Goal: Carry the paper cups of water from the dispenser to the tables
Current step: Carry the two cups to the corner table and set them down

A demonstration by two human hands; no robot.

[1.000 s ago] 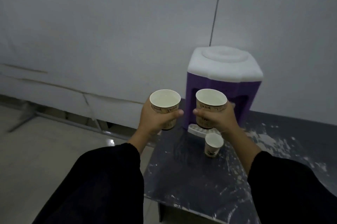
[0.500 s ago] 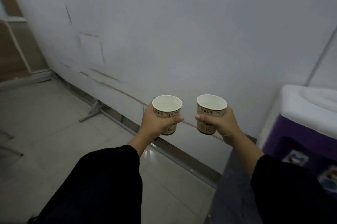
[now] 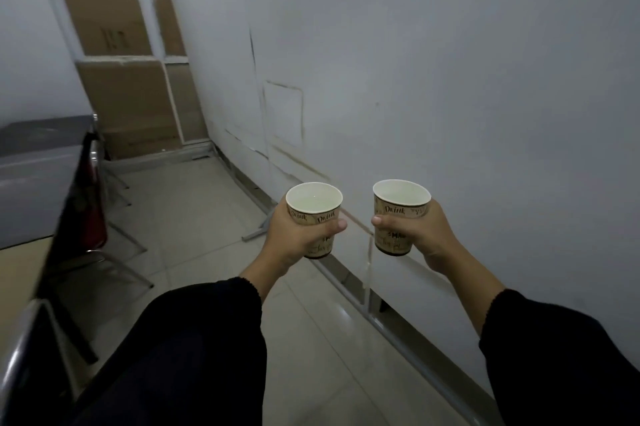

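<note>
- Left hand (image 3: pixel 294 235): grip wrapped shut around left cup (image 3: pixel 314 217), thumb across the front, cup upright, water inside.
- Right hand (image 3: pixel 420 235): grip closed around right cup (image 3: pixel 400 216), upright, also filled.
- Cups side by side, apart, each sitting at 12 o'clock above its grip.
- Tabletop (image 3: pixel 31 162) lies at 9–10 o'clock, well apart; left hand nearer, so likely sets down first.
</note>
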